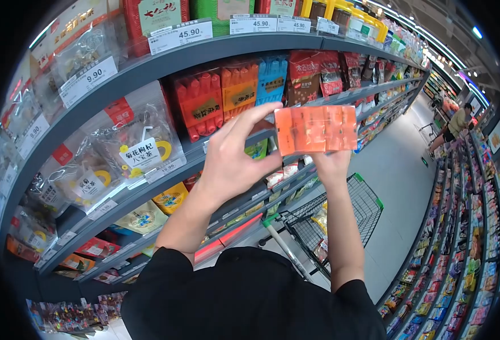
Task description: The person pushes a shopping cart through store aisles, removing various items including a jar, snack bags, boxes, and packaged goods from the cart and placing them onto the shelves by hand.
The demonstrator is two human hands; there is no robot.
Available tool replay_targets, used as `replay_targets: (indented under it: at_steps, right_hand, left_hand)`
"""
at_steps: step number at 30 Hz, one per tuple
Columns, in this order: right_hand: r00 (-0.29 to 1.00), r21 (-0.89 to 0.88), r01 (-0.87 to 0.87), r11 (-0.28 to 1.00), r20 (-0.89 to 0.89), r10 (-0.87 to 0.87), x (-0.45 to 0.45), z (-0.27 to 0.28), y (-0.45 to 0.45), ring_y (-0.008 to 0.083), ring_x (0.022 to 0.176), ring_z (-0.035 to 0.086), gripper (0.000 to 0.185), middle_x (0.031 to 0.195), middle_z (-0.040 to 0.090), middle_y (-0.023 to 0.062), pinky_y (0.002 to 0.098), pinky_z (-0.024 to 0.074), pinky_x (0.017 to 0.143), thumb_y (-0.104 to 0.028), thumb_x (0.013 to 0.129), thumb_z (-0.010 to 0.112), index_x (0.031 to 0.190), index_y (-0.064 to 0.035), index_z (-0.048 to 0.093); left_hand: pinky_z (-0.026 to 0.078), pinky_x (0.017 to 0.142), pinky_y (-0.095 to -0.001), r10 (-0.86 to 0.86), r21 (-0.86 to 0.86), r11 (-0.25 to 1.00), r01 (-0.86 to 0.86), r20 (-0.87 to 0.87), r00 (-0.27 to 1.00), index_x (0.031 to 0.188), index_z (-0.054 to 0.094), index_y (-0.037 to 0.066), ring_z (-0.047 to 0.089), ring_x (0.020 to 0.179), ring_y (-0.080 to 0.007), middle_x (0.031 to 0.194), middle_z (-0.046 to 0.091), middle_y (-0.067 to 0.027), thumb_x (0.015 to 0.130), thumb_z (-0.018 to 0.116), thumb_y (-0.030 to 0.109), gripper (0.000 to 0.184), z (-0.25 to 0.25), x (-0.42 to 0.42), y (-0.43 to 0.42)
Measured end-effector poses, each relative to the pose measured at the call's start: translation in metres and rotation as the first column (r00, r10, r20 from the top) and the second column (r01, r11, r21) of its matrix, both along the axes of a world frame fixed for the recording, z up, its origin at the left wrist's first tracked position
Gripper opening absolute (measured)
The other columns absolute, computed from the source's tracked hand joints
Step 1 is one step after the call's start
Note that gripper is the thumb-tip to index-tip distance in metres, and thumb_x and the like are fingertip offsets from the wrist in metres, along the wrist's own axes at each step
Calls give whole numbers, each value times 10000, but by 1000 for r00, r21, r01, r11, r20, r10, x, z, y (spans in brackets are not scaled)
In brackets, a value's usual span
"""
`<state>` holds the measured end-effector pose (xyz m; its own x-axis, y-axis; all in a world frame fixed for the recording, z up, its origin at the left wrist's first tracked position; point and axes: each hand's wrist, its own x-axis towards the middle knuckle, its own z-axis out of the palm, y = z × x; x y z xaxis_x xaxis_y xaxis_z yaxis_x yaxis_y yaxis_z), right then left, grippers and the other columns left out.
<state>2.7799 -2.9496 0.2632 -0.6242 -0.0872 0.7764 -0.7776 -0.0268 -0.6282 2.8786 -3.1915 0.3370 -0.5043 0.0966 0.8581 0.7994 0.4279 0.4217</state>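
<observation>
In front of me I hold up an orange pack of sachets in clear wrap, its sachets side by side in a row. My left hand grips its left end, index finger at the upper corner and thumb near the lower one. My right hand holds it from below and behind; most of those fingers are hidden by the pack. Similar red packs, orange packs and blue packs stand on the shelf just beyond.
A wire shopping cart with a few packages stands beside me. Shelves of bagged goods curve along the left. Another shelf row runs along the right. A person is farther down the aisle.
</observation>
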Motion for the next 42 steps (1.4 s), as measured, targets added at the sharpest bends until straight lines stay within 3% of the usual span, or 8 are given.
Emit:
replay_targets:
  at_steps: [1, 5, 18, 25, 30, 36, 39, 42]
  right_hand:
    - [981, 30, 40, 999, -191, -33, -11, 18, -9, 234, 1327, 640, 789, 1493, 611, 154, 410, 524, 1112, -31, 888, 860, 1568, 17, 463]
    - [994, 8, -105, 994, -44, 105, -20, 56, -56, 195, 1141, 728, 552, 1253, 765, 95, 366, 540, 1068, 10, 899, 847, 1406, 14, 627]
    - [930, -54, -322, 945, 169, 326, -74, 34, -99, 232, 1381, 613, 678, 1545, 584, 188, 350, 511, 1136, 9, 1023, 742, 1608, 84, 408]
    - [955, 35, -231, 972, 200, 220, -93, 24, -110, 237, 1333, 670, 619, 1477, 657, 213, 359, 547, 1100, 9, 1031, 718, 1591, 37, 454]
    - [986, 159, -23, 987, 166, -4, -95, 20, -111, 322, 1316, 706, 568, 1389, 711, 282, 404, 576, 1071, -70, 1011, 774, 1510, 42, 529]
    - [994, 159, -51, 986, 104, 34, -91, 12, -104, 417, 1296, 694, 631, 1350, 716, 291, 448, 556, 1083, -218, 985, 807, 1513, 17, 552]
    - [962, 208, 264, 942, -131, -241, -56, -17, -93, 472, 1395, 580, 756, 1526, 588, 306, 486, 496, 1146, -276, 984, 792, 1573, 67, 467]
    - [960, 166, 279, 946, -42, -276, -2, -52, -73, 369, 1443, 604, 759, 1545, 609, 264, 411, 469, 1191, -142, 988, 797, 1620, 51, 422]
  left_hand:
    - [620, 1050, -423, 77, -7, 997, -78, -76, 994, 1451, 656, 33, 767, 1176, -274, 1328, 749, -164, 769, 868, -9, 715, 6, -3, -2]
    - [619, 1029, -408, 281, 13, 959, -282, -126, 951, 1535, 623, 69, 766, 1152, -285, 1323, 750, -168, 802, 853, 5, 772, 11, -28, -18]
    - [622, 896, -405, 581, -43, 803, -594, -162, 798, 1416, 692, -21, 782, 1032, -363, 1246, 777, -232, 957, 829, 250, 551, -32, -77, -40]
    - [602, 647, -441, 684, -176, 711, -681, -54, 728, 1231, 782, -3, 766, 715, -354, 812, 759, -203, 1031, 729, 236, 316, -32, -86, -33]
    - [598, 633, -464, 698, -178, 696, -695, -57, 714, 1221, 788, 8, 755, 690, -376, 768, 741, -214, 1044, 712, 249, 309, -35, -89, -32]
    - [624, 758, -472, 770, -223, 627, -746, 34, 637, 1324, 745, 11, 790, 869, -398, 979, 779, -249, 1016, 762, 292, 418, -26, -71, -20]
    - [607, 916, -395, 722, -36, 689, -723, -47, 690, 1430, 680, -24, 802, 1082, -306, 1265, 774, -228, 980, 823, 197, 522, -45, -62, -14]
    - [557, 1068, -375, 654, 32, 752, -658, -157, 740, 1439, 661, -70, 742, 1265, -286, 1416, 729, -216, 963, 827, 77, 526, -53, -48, 3]
